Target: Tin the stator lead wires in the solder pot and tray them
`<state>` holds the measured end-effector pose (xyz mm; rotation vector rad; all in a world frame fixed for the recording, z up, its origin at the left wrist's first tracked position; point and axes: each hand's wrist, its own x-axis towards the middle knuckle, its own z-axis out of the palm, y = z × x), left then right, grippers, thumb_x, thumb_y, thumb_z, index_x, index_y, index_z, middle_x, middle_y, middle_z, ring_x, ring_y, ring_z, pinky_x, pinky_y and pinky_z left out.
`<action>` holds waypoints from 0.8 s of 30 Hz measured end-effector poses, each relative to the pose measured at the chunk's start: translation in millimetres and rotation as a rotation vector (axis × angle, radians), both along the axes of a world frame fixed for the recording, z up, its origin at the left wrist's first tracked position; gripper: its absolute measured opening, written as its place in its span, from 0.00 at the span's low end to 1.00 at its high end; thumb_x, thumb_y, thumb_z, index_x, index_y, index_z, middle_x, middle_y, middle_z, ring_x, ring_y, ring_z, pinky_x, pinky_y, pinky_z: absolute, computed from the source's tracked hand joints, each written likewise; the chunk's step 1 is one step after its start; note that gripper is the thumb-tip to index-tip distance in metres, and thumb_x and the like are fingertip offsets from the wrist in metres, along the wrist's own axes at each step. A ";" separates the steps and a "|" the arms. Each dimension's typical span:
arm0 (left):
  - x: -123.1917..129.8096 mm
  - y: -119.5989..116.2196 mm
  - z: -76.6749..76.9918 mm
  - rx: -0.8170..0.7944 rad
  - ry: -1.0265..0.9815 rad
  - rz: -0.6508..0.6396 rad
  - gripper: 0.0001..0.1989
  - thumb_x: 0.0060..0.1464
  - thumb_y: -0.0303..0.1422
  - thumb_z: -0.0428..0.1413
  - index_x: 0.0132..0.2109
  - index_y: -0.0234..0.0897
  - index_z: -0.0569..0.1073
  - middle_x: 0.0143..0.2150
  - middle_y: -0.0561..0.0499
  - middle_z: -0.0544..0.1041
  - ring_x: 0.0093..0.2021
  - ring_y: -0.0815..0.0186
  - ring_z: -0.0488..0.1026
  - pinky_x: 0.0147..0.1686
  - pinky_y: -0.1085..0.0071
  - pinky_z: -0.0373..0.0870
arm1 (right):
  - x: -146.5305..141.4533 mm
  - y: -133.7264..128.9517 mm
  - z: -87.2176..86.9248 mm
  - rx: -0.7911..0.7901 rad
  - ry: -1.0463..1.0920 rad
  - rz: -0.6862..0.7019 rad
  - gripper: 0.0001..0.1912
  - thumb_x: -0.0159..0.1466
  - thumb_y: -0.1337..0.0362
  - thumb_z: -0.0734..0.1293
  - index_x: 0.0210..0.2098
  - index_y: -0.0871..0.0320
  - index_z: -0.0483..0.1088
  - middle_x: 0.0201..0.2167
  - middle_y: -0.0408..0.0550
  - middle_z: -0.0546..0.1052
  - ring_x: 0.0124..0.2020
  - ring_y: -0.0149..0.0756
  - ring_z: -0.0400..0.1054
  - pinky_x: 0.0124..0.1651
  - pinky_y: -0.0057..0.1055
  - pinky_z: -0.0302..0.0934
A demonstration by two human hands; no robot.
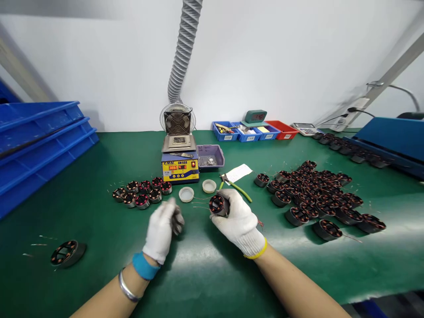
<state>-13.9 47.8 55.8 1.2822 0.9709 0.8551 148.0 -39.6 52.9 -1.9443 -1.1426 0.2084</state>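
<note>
Stator [219,206]: in your R hand [236,216], gripped, wires pointing L, over green bench [198,282]. Your L hand [164,223]: fingers curled, contents can't tell. Near: 2 round dishes [186,194], green-handled cutters [240,191], yellow-front unit [180,170]. Your L: small stator cluster [142,202]. Your R: big stator pile [311,190].

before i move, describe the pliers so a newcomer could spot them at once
On the green table, find the yellow-fronted machine. To its right, just beyond the right hand, the pliers lie beside a white paper. Unlike the paper and pale dishes nearby, they have a dark head and bright green handles.
</note>
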 end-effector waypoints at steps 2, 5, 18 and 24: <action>4.0 -8.8 -6.2 0.177 0.284 -0.347 0.17 0.53 0.46 0.51 0.28 0.37 0.66 0.21 0.52 0.70 0.21 0.67 0.66 0.22 0.72 0.61 | 5.2 7.8 1.3 -0.034 -0.039 0.027 0.27 0.50 0.65 0.66 0.50 0.52 0.65 0.46 0.45 0.72 0.47 0.41 0.69 0.50 0.38 0.65; 6.7 -22.4 -8.2 0.541 0.541 -0.668 0.09 0.52 0.38 0.52 0.31 0.38 0.71 0.29 0.49 0.76 0.31 0.63 0.71 0.31 0.70 0.62 | 10.3 24.5 6.9 -0.117 -0.143 0.075 0.27 0.51 0.66 0.66 0.52 0.51 0.66 0.49 0.45 0.71 0.49 0.42 0.67 0.53 0.38 0.62; 8.7 -17.0 -12.5 0.472 0.490 -0.633 0.11 0.55 0.38 0.50 0.36 0.38 0.74 0.31 0.52 0.77 0.31 0.65 0.71 0.31 0.70 0.61 | 2.7 75.2 25.4 -0.557 -0.509 0.090 0.27 0.56 0.62 0.69 0.54 0.50 0.64 0.50 0.46 0.71 0.42 0.44 0.71 0.33 0.32 0.61; 10.1 -16.4 -10.8 0.483 0.501 -0.636 0.11 0.55 0.38 0.50 0.36 0.39 0.74 0.31 0.52 0.77 0.32 0.64 0.72 0.31 0.70 0.60 | 9.1 73.7 28.8 -0.453 -0.473 0.107 0.26 0.56 0.61 0.69 0.54 0.52 0.65 0.49 0.46 0.72 0.45 0.45 0.70 0.40 0.35 0.63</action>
